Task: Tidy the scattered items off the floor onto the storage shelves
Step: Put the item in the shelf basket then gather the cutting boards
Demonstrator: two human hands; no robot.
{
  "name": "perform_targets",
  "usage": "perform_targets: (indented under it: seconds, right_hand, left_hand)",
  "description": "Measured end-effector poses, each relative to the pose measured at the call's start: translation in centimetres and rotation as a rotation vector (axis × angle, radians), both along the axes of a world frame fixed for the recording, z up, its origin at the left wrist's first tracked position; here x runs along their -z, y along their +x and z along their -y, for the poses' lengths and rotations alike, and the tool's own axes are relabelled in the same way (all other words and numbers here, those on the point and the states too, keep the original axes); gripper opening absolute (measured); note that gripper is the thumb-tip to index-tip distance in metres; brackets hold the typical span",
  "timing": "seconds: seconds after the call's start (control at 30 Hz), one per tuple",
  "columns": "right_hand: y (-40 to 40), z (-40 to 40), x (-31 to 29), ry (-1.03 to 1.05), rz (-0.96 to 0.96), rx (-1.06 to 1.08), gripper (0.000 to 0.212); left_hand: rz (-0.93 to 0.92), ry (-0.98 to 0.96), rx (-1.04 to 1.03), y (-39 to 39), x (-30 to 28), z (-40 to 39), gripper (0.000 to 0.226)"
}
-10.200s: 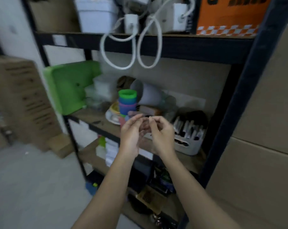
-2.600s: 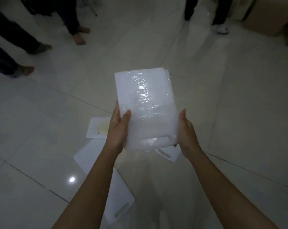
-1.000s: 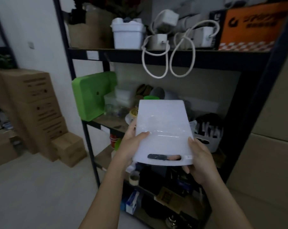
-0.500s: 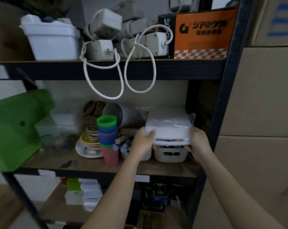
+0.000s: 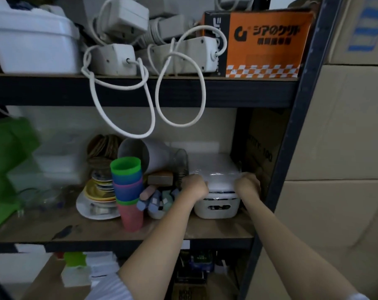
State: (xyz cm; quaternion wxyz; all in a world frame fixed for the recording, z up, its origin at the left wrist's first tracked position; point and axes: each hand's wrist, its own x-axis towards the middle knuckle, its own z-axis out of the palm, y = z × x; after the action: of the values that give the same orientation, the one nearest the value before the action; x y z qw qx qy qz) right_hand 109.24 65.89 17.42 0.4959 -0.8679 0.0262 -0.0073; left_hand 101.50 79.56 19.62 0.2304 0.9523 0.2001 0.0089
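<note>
Both bare forearms rise from the bottom of the frame and reach into the middle tier of the dark metal storage shelf, right of centre. The left hand is knuckles-up with its fingers curled over the near left edge of the white plastic-wrapped flat board; the right hand curls over the near right edge, close to the black upright post. Each grip is closed on the board's near rim, with the fingertips hidden over the edge. The board lies flat between the hands, stretching away from them toward the back wall, and sits on top of the small white plastic basket with a slot handle, which stands on the wooden shelf board. To the left of the left hand are a stack of coloured plastic cups, green on top and pink at the bottom, a pile of plates and a white cup lying on its side. On the tier above, white power strips with looped white cables sit beside an orange printed cardboard box.
</note>
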Motion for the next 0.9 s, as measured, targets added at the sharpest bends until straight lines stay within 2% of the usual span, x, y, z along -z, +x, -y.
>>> perform_targets:
  seconds: [0.13,0.23,0.33,0.43,0.6,0.73,0.8,0.9]
  right_hand:
    - [0.5,-0.8,1.0,0.011,-0.016,0.065,0.039]
    - [0.7,-0.6,0.8,-0.149,-0.035,0.041,0.039]
    - [0.4,-0.2,1.1,-0.224,-0.046,0.025,0.038]
    - [0.1,0.2,1.6,-0.18,-0.033,-0.027,0.038]
    - [-1.2,1.4,1.1,-0.085,0.035,-0.08,0.036]
    - [-3.4,2.1,0.6,-0.037,0.17,-0.187,0.048]
    - [-4.7,2.1,1.1,-0.113,0.36,-0.233,0.053]
    - [-6.5,2.2,2.1,-0.236,0.676,-0.369,0.047]
  left_hand:
    - [-0.135,0.121,-0.09,0.4,0.3,0.4,0.049]
    - [-0.189,0.125,-0.038,0.4,0.6,0.7,0.053]
    - [-0.17,0.164,0.028,0.4,1.1,1.2,0.039]
    - [-0.144,0.218,0.047,-0.2,0.8,1.8,0.027]
    - [-0.106,0.141,0.018,-1.2,0.1,2.7,0.03]
    - [0.163,-0.077,-0.115,-2.6,1.9,3.1,0.035]
    - [0.408,-0.114,-0.201,-3.6,3.1,3.7,0.038]
    - [0.711,-0.161,-0.231,-5.5,4.4,5.2,0.042]
